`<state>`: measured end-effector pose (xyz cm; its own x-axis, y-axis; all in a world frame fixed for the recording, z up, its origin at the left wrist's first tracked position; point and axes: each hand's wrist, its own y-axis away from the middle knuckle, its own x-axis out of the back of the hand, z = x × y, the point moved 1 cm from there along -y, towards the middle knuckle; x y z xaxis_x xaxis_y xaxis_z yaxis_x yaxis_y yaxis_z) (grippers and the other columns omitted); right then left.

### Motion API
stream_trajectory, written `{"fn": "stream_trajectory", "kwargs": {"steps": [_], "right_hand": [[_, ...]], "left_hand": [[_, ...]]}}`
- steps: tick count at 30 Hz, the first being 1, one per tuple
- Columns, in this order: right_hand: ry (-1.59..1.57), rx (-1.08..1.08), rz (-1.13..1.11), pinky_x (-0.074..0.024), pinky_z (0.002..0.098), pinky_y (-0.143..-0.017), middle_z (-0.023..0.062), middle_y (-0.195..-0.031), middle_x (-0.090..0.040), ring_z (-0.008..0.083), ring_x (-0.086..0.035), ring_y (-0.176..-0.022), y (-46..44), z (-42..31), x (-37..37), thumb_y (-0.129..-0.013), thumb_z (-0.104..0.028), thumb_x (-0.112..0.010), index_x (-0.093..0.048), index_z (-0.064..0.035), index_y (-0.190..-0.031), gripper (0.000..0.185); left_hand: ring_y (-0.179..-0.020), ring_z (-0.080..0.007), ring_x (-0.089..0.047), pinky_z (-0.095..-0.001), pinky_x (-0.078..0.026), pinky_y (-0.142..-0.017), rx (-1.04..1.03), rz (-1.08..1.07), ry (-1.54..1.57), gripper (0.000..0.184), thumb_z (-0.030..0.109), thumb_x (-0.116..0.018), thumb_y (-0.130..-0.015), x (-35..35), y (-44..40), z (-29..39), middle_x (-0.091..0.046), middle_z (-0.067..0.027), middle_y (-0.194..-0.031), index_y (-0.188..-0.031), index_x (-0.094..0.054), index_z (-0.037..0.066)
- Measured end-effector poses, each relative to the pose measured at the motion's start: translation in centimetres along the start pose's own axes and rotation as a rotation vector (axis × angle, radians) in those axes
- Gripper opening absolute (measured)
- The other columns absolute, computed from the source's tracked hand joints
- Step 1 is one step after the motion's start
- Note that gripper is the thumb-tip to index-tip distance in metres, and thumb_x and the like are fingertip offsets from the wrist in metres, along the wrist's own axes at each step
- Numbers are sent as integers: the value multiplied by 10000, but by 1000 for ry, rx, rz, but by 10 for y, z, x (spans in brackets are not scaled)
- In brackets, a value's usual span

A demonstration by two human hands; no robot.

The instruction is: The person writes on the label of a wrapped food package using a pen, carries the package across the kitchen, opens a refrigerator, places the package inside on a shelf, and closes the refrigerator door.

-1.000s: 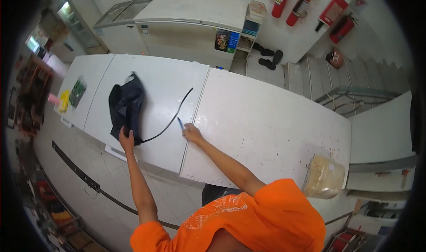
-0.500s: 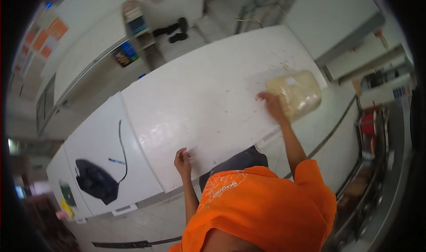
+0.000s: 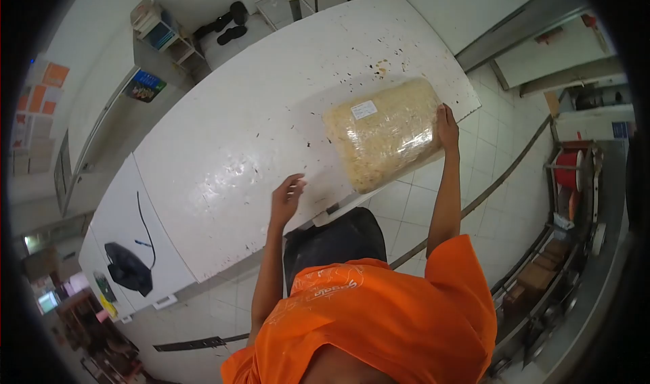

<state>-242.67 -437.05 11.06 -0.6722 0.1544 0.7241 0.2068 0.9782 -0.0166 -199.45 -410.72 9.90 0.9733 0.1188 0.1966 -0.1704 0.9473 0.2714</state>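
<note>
Package [image 3: 386,140]: big pillowy block of pale yellowish stuff in clear plastic, lying on the white surface [image 3: 217,228] toward its right end, right up by the near edge. Can't tell if it pokes over a bit.

Right hand [image 3: 447,128]: mine's against the package's right end, fingers along the side. Honestly can't tell whether that's a proper grip or just contact.

Left hand [image 3: 289,198]: nothing in it, fingers loosely curled with the thumb apart, near the package's left end but not touching.

Weight: looks chunky enough that I'd guess two hands, though what's inside might be light for its bulk.

Wrap: super shiny and creased, so probably slippery. I'd bet on it being firm-ish with some give, and the plastic could tear if I dig my nails in.

Where to grab: I'd go for both short ends, palms flat and fingertips hooked under the bottom, rather than pinching loose film.

Sticker [image 3: 363,110]: white, on top near the far left corner.

Specks [image 3: 309,144]: dark bits scattered around the package.

Other end: black bag [image 3: 128,269], cord [image 3: 149,221] and blue pen [image 3: 142,243], well apart from my hands.
</note>
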Motion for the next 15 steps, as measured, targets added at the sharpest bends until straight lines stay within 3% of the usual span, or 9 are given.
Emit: {"fn": "stream_trajectory", "kwargs": {"steps": [3,4,5,7,8,11,15], "right_hand": [[-60,-91,-105,-356,400,-1097,217,-1373,-554,372,-493,-1305,-13,-3,10,-1002,-522,-367,-498,-16,-1393,653],[-105,-148,-175,-344,393,-1104,232,-1379,-546,358,-492,-1309,-27,12,6,-998,-536,-369,-483,1,-1402,681],[-149,-203,-247,-333,386,-1110,246,-1386,-538,345,-491,-1313,-41,27,1,-995,-549,-370,-469,18,-1412,711],[-273,-259,-361,-325,358,-1118,204,-1417,-522,306,-484,-1320,-64,59,-11,-1000,-547,-383,-440,20,-1438,719],[-387,-336,-465,-317,330,-1125,162,-1449,-506,268,-477,-1327,-71,59,-14,-1006,-545,-395,-411,22,-1465,730],[-484,-314,-478,-334,341,-1103,226,-1423,-505,284,-502,-1290,-72,49,-17,-1000,-561,-367,-423,79,-1430,773],[-591,-282,-607,-361,327,-1081,200,-1404,-521,263,-529,-1246,-74,43,-19,-1011,-535,-364,-424,78,-1428,743]], "left_hand": [[-1013,-197,-653,-329,-522,-879,23,-34,-5,442,311,-555,-1018,-62,-22,14,-672,-120,-1182,-1393,-519,80],[-1191,-252,-589,-355,-464,-1004,39,-63,15,545,339,-519,-1030,-79,-31,15,-561,-169,-1381,-1482,-403,56],[-1191,-252,-589,-355,-464,-1004,32,-41,15,545,339,-519,-1030,-96,-39,18,-561,-169,-1381,-1482,-403,56],[-1378,-293,-424,-355,-353,-1117,-4,41,114,642,360,-478,-1041,-126,-49,26,-400,-210,-1518,-1524,-277,-13],[-1466,-299,-267,-347,-241,-1177,-36,23,93,724,405,-445,-1044,-133,-53,33,-270,-224,-1582,-1524,-189,-73],[-1471,-313,-257,-351,-208,-1189,61,158,123,795,507,-398,-1032,-152,-62,35,-261,-242,-1579,-1521,-185,-81],[-1443,-382,-309,-363,-239,-1176,110,357,63,883,586,-396,-991,-155,-116,-3,-325,-296,-1531,-1504,-201,-106]]}}
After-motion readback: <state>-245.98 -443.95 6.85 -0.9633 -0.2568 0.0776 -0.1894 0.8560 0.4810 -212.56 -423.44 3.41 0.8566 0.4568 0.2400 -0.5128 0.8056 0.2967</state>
